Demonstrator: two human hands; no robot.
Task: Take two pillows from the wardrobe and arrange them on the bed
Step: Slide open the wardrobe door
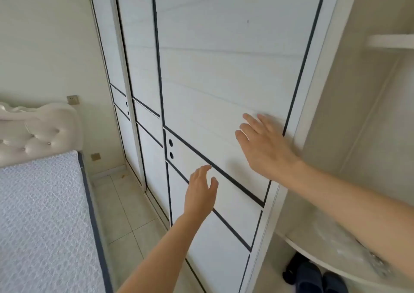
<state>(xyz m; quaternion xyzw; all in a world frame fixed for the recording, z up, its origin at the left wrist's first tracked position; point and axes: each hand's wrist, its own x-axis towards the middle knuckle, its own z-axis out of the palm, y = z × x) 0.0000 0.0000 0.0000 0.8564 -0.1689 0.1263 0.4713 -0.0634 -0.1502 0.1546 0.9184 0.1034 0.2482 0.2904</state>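
Observation:
A white wardrobe with black trim lines fills the middle of the view, and its nearest sliding door [224, 73] is shut. My right hand [264, 145] lies flat and open against that door near its right edge. My left hand [200, 192] hovers open close to the lower part of the same door, fingers apart. The bed [40, 214] with a white textured mattress and a tufted headboard [33, 133] is at the lower left. No pillow is in view.
A strip of tiled floor [125, 212] runs between the bed and the wardrobe. Open curved corner shelves [336, 248] stand to the right of the door. Dark slippers [313, 277] sit under the lower shelf. Wall sockets [72, 100] are near the headboard.

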